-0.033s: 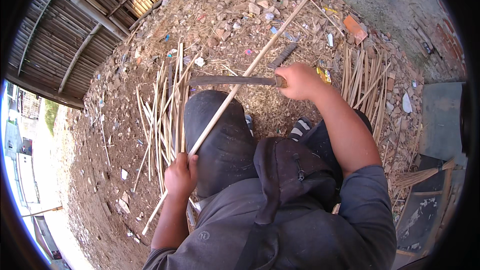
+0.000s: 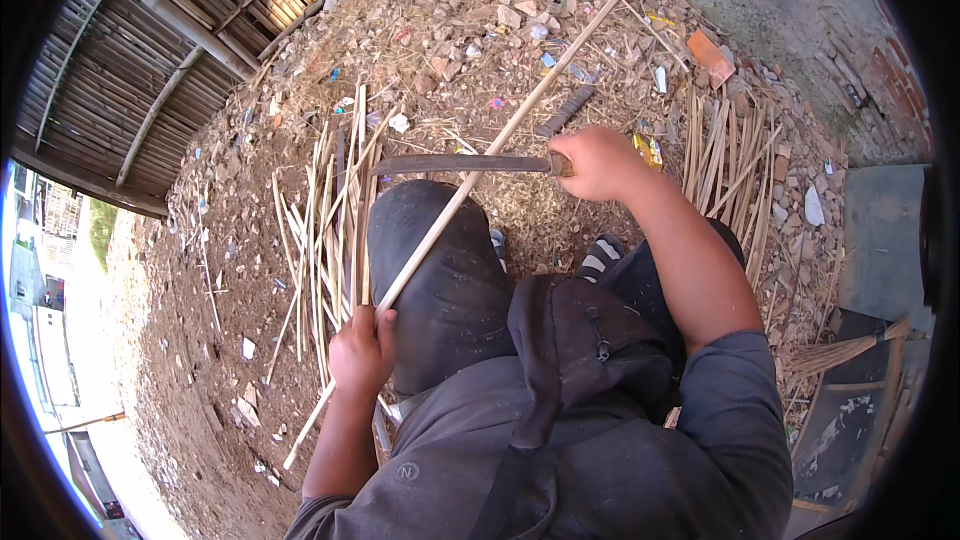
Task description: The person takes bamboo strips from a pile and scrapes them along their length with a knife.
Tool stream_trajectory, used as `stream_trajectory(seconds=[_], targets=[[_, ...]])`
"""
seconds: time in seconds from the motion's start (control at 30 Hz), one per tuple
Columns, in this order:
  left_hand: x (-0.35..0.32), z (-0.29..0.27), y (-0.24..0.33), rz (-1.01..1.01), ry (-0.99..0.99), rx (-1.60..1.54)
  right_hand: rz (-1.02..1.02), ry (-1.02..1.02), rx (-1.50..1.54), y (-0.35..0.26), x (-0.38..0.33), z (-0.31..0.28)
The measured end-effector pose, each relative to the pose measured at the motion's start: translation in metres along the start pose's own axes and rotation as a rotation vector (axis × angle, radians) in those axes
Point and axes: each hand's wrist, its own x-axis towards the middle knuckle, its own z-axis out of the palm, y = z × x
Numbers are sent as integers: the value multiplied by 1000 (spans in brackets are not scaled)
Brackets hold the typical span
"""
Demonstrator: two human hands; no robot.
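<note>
A long pale bamboo strip (image 2: 521,118) runs slantwise from the lower left up to the far right, passing over my left knee. My left hand (image 2: 362,352) is closed round it near its lower end, which sticks out below the fist. In my right hand (image 2: 597,162) is the wooden handle of a long knife (image 2: 440,163). Its dark blade points left and lies across the strip just beyond the knee, seemingly against it. Whether the edge has bitten into the strip I cannot tell.
Bamboo strips (image 2: 318,230) lie in a pile left of my knee, with another pile (image 2: 722,155) at the right. A dark ridged rod-like piece (image 2: 566,111) lies ahead. Rubble, straw and litter cover the ground. A bamboo wall (image 2: 130,90) stands far left, a straw broom (image 2: 845,350) at right.
The knife blade has tipped very slightly, its point a little lower. Both hands keep their grip, and the bamboo strip stays in place.
</note>
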Motion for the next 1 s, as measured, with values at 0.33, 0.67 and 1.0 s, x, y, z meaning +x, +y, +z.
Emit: stream_trajectory(seconds=[0.33,0.67,1.0], targets=[[1,2,-1,23,48,16,100,-84,-2,-12,5,-4],[13,-4,-7,83,41,90,247,43,155,24,14,11],[19,0,-21,92,31,75,530,115,246,80,6,16]])
